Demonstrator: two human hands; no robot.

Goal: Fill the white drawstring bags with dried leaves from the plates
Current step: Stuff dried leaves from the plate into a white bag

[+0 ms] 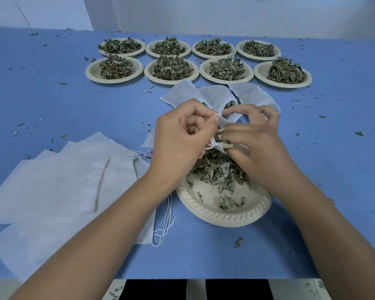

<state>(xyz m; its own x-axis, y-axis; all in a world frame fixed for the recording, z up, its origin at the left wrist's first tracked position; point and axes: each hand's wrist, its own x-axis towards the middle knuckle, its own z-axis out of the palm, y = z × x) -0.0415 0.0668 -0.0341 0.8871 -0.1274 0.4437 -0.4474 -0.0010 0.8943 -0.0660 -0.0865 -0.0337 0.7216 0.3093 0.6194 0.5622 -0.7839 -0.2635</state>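
Above plate (pixel 225 217): bag (pixel 222 122) w/ leaves (pixel 221 135)

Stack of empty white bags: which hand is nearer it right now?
Left. The left hand hovers just past the right edge of the stack; the right hand sits farther right, over the near plate.
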